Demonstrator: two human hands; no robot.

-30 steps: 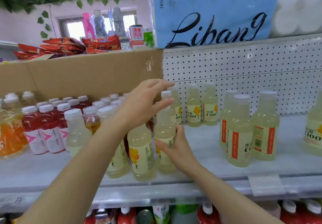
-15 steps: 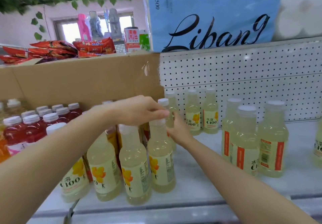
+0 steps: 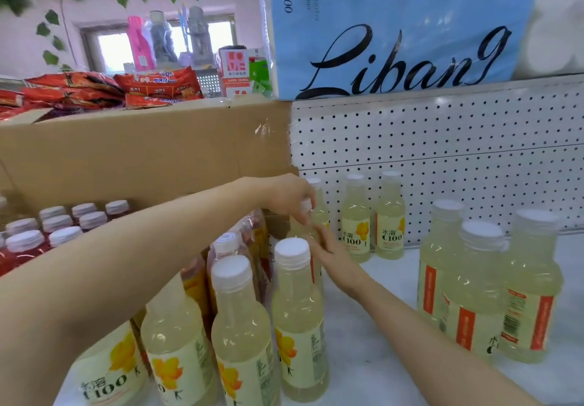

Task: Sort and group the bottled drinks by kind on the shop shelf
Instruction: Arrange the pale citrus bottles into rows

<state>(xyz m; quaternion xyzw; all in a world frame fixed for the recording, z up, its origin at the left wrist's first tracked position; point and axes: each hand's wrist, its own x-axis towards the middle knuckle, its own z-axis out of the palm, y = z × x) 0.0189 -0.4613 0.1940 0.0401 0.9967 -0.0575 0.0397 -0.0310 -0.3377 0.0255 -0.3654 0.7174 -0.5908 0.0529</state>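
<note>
The left hand (image 3: pixel 286 197) pinches the cap of a pale lemon bottle (image 3: pixel 301 231); the right hand (image 3: pixel 331 255) grips its body, at twelve o'clock behind the front row (image 3: pixel 294 310). Tipped, it could topple neighbours at six. White shelf (image 3: pixel 379 326), pegboard (image 3: pixel 442 159) behind, cardboard box (image 3: pixel 142 152) at ten.

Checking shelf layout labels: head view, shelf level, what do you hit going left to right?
Red drinks → front row of yellow C100 bottles → left hand gripping a bottle cap, right hand on that bottle → two C100 bottles at the pegboard → three bottles turned back-label out.
</note>
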